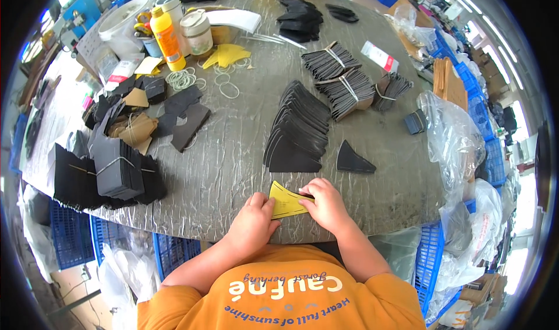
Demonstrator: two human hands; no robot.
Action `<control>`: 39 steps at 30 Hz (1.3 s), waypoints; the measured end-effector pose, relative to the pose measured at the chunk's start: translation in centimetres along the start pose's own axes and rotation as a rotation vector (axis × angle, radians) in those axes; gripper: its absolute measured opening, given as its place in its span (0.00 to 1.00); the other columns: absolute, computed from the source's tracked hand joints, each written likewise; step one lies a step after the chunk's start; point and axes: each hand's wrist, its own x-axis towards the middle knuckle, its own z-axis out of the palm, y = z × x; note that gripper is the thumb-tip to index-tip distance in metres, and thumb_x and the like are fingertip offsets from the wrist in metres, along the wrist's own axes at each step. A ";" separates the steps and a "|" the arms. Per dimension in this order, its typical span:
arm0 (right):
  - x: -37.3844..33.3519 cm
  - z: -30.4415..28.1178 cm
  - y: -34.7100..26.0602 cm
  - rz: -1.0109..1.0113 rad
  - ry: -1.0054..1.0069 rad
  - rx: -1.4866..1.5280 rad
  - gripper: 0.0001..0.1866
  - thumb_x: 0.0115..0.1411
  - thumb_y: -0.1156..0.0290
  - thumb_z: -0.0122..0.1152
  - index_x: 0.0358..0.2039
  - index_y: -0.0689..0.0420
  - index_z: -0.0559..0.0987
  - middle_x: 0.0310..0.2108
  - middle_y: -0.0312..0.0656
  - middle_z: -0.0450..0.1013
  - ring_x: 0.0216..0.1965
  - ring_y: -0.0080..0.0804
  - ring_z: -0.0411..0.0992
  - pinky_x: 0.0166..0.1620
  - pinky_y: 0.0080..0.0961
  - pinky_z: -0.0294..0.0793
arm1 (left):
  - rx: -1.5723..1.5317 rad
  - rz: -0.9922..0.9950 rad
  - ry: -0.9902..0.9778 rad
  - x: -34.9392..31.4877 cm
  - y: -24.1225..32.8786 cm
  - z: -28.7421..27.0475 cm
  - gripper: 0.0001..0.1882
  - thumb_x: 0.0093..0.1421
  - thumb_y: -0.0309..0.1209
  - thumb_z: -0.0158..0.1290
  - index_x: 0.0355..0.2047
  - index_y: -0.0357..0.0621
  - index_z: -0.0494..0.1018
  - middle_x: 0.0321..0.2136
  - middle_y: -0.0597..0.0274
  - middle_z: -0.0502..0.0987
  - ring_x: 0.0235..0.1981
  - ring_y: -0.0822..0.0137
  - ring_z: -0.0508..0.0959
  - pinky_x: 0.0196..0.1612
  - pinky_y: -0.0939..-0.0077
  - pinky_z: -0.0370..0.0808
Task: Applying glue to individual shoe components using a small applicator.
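Holds curved yellow template (pixel 285 203) at lower centre of frame, near front edge of tabletop (pixel 233 155); grips left side with left hand (pixel 253 222), right side with right hand (pixel 329 206), fingers of both nearly closed on it. Just above, at mid-frame: fanned stack of black pieces (pixel 297 135), with single black piece (pixel 354 159) to right. Beyond, upper right of centre: banded bundles (pixel 331 60). At left: banded black stacks (pixel 119 170). At upper left: yellow-orange bottle (pixel 167 39) beside lidded jar (pixel 197 34).
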 end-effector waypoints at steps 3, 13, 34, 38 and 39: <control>-1.1 -0.1 0.0 -0.081 0.013 0.022 0.13 0.48 0.74 0.71 0.35 0.59 0.79 0.35 0.41 0.73 0.41 0.44 0.71 0.45 0.36 0.73 | 0.105 0.015 0.031 -0.6 0.2 0.5 0.20 0.49 0.25 0.64 0.43 0.32 0.74 0.43 0.47 0.72 0.47 0.46 0.74 0.51 0.58 0.74; -1.4 -0.8 0.1 -0.176 -0.070 -0.034 0.24 0.44 0.70 0.74 0.44 0.57 0.81 0.39 0.38 0.69 0.43 0.39 0.70 0.43 0.34 0.76 | 0.146 0.197 0.205 -0.7 -1.2 1.9 0.19 0.47 0.27 0.65 0.39 0.33 0.77 0.50 0.46 0.75 0.55 0.45 0.72 0.57 0.55 0.71; -2.0 1.6 -2.8 0.000 -0.061 0.686 0.05 0.60 0.77 0.62 0.32 0.60 0.74 0.27 0.47 0.75 0.28 0.43 0.76 0.32 0.32 0.74 | 0.384 0.218 0.171 -0.6 -1.7 0.3 0.20 0.43 0.41 0.67 0.38 0.53 0.81 0.49 0.71 0.78 0.54 0.55 0.73 0.56 0.55 0.65; -1.8 2.5 -2.5 -0.096 -0.073 0.605 0.05 0.59 0.78 0.64 0.32 0.59 0.74 0.27 0.49 0.75 0.27 0.46 0.75 0.32 0.32 0.74 | 0.384 0.217 0.182 -0.5 -1.6 0.5 0.20 0.43 0.41 0.67 0.38 0.53 0.81 0.49 0.71 0.78 0.54 0.55 0.73 0.56 0.55 0.66; -1.7 2.5 -2.4 -0.127 -0.063 0.581 0.05 0.59 0.78 0.64 0.31 0.60 0.74 0.27 0.49 0.75 0.27 0.46 0.75 0.32 0.33 0.74 | 0.390 0.219 0.183 -0.6 -1.6 0.5 0.20 0.43 0.41 0.67 0.38 0.53 0.81 0.49 0.71 0.78 0.54 0.55 0.73 0.56 0.55 0.65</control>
